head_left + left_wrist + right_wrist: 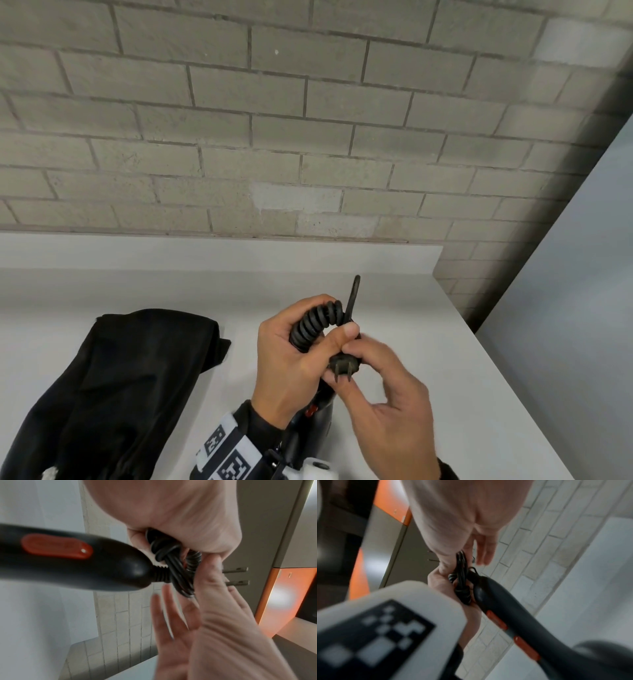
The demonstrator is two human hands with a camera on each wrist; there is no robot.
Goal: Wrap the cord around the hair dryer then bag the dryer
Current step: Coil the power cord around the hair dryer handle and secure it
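Note:
My left hand (291, 356) grips a bundle of the black cord (317, 325), coiled tightly at the end of the hair dryer's handle. A loop of cord sticks up behind the coils. My right hand (370, 373) pinches the two-pronged plug (342, 365) just beside the bundle. The black hair dryer (315, 421) hangs below both hands, mostly hidden by them. In the left wrist view its handle (106, 566) shows an orange switch (56, 546), with the cord (171, 561) knotted at its end and the plug prongs (236, 574) past my right thumb. The right wrist view shows the dryer (505, 609) running toward the camera.
A black fabric bag (130, 377) lies flat on the white table (428, 325), to the left of my hands. A grey brick wall (274, 137) stands behind the table. The table's right edge runs diagonally close to my right hand.

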